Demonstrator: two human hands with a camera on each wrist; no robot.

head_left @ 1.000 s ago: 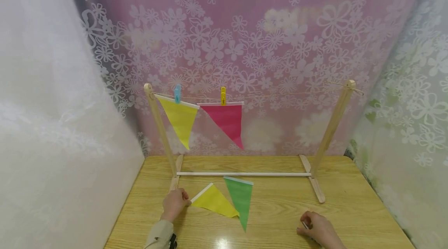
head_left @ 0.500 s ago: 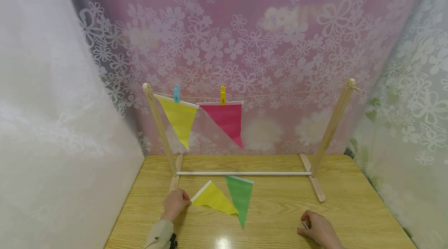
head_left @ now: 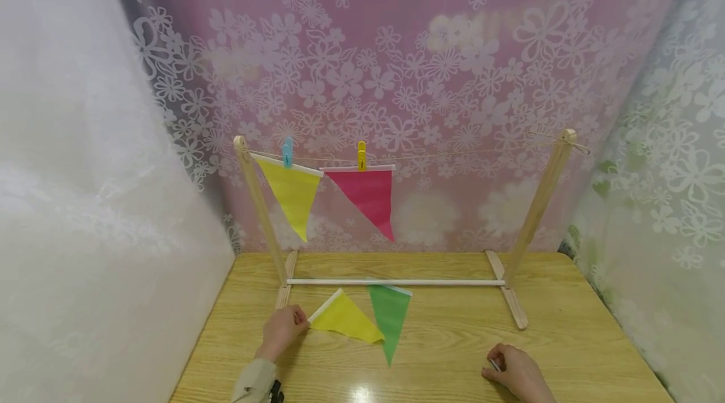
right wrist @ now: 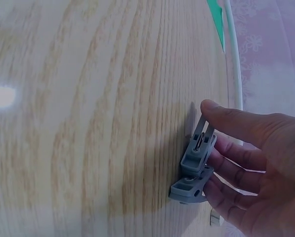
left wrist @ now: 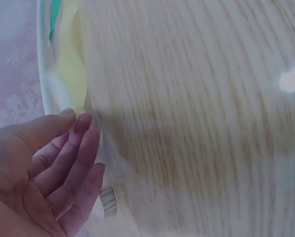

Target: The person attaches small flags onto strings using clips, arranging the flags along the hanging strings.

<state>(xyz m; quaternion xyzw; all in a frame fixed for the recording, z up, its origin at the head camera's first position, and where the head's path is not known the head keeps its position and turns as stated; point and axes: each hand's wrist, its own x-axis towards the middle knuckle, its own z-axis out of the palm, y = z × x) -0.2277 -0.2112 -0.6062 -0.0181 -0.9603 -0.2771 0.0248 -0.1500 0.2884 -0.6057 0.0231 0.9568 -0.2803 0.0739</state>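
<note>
My left hand, at the front left, pinches a corner of a yellow pennant by its white band, between thumb and fingertips. The pennant's tip meets the edge of a green pennant, whose top edge reaches the white crossbar. At the front right, my right hand pinches the handle end of a grey plastic clothespin. Below it in the right wrist view, a second grey clip-like piece touches the fingers; whether it is separate, I cannot tell.
A wooden stand with a left post and right post carries a string. A blue clothespin holds a yellow pennant there, a yellow clothespin a pink pennant. Wooden feet rest on the table.
The free end of the held yellow pennant has shifted slightly away from me. The green pennant has slid a little the same way, toward the crossbar. Both hands have stayed nearly still.
</note>
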